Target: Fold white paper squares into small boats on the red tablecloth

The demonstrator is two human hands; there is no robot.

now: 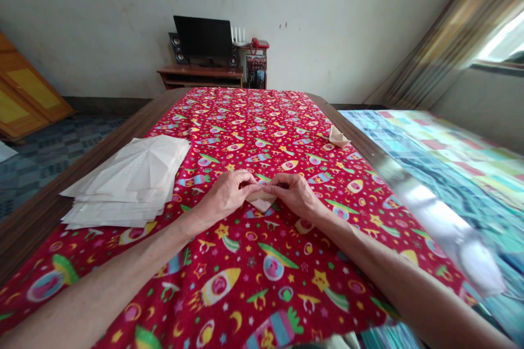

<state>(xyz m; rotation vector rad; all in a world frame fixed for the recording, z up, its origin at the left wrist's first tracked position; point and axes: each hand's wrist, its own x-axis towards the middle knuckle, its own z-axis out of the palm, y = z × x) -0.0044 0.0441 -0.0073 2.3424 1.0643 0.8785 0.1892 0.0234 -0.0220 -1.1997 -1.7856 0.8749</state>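
Between my two hands is a small folded piece of paper [261, 204], pale cream, with a point facing down toward me. My left hand [229, 193] pinches its upper left side between thumb and fingers. On the upper right side, my right hand [295, 193] grips the same paper in a pinch. The fingertips almost meet at the middle and hide the paper's top edge. Under the hands lies a red cloth [254, 251] printed with rockets and stars. Left of my left hand rests a stack of creased paper sheets [131, 174]. A folded paper boat [339, 136] sits at the far right.
The cloth covers a brown wooden table [135, 112]. Beyond it, a monitor [204, 38] with speakers and a red telephone [260, 43] stand against the wall. A bed with a patchwork cover [462, 147] is on the right. A yellow cabinet [30, 90] stands at the left.
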